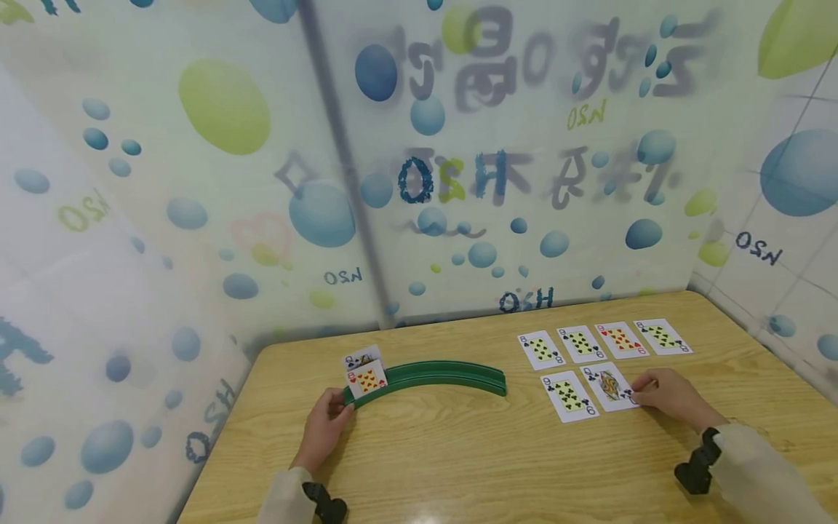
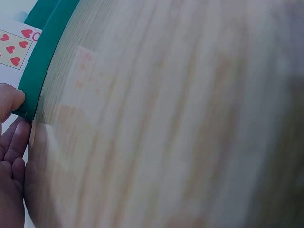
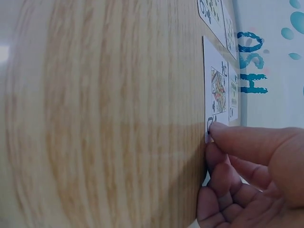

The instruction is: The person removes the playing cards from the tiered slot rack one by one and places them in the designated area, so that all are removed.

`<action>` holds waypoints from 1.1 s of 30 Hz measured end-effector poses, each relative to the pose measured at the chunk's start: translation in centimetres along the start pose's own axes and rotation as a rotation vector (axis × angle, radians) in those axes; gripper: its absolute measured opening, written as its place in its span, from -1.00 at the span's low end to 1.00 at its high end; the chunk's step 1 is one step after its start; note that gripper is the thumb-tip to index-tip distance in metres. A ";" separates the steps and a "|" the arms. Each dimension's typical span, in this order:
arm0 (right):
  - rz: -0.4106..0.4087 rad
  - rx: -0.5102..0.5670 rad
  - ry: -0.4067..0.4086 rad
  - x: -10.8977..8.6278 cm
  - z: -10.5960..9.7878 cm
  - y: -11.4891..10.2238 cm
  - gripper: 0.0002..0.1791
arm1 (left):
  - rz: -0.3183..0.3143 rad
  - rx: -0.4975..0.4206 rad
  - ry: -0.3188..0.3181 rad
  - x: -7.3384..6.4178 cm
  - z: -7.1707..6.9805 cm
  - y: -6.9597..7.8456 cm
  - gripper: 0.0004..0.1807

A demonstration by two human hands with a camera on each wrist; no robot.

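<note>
My left hand [image 1: 323, 429] pinches the left end of a curved green card holder [image 1: 432, 374], thumb in front, as the left wrist view also shows. At that end a red hearts card [image 1: 368, 378] stands in the holder, partly covering a queen [image 1: 362, 357] behind it. On the right, my right hand [image 1: 674, 397] pinches the lower right corner of a queen of clubs [image 1: 609, 386] between thumb and finger. That queen [image 3: 219, 90] lies face up at the table surface; whether its corner is lifted I cannot tell. Beside it lies a nine of clubs [image 1: 569, 397].
Behind the queen of clubs, several face-up cards form a row, among them a nine of hearts [image 1: 621, 340] and, at its right end, a black-suited card [image 1: 663, 336]. The wooden table [image 1: 445, 458] meets a patterned curtain [image 1: 458, 247] at its back edge.
</note>
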State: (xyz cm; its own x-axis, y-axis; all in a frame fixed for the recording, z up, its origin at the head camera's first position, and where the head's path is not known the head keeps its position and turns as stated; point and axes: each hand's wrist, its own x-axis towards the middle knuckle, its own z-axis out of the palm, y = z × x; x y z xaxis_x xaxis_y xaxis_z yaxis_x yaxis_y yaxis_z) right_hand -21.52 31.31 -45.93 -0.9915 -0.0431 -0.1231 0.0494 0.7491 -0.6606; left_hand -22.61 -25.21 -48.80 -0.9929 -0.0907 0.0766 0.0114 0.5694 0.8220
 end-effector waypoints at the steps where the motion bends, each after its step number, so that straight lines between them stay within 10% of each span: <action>1: -0.001 -0.004 0.001 0.0 0.0 0.0 -0.77 | -0.001 -0.001 0.000 0.0 0.0 0.0 -0.75; 16: 0.015 -0.022 0.028 0.6 0.2 -0.7 -0.70 | -0.009 0.010 0.008 -0.1 0.0 0.3 -0.75; 33: -0.192 0.058 0.014 1.1 2.9 -8.1 -0.80 | -0.012 0.009 0.003 -0.1 -0.1 0.3 -0.75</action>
State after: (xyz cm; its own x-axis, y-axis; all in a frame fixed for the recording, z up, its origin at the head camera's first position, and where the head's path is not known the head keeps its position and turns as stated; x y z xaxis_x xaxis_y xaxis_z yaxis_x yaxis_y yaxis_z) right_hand -22.64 23.32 -42.87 -0.9849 -0.1722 0.0194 -0.1344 0.6889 -0.7123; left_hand -22.49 -25.08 -48.54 -0.9926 -0.1002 0.0684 -0.0018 0.5758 0.8176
